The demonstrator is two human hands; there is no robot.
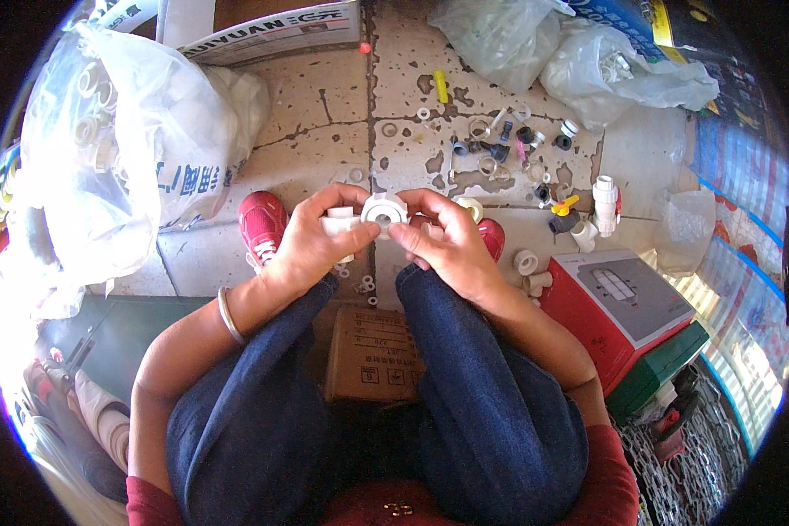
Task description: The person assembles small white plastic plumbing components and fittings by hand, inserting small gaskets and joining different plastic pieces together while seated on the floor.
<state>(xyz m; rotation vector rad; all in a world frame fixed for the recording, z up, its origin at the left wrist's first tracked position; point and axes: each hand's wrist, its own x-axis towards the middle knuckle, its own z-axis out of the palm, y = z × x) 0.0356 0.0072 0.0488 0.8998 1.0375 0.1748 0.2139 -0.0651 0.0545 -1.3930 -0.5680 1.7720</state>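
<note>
Between my knees, both hands grip a white plastic pipe fitting [384, 207], a round piece with a ring-shaped opening facing up. My left hand [317, 230] closes on its left side, thumb at the lower rim. A white tubular part [338, 221] shows between that hand's fingers; whether it joins the fitting I cannot tell. From the right, my right hand [447, 235] pinches the same fitting, its thumb beside the left thumb. Some white plastic also shows within the curl of the right fingers. Several small white rings [368, 285] lie on the floor below the hands.
Loose fittings, dark connectors [494, 151] and a yellow tube [440, 86] lie on the worn tiles ahead. A yellow-handled valve [565, 206] and a white valve [605, 206] are at right, near a red box [618, 307]. Clear bags [105, 131] of fittings stand left. Between my feet is a cardboard box [373, 355].
</note>
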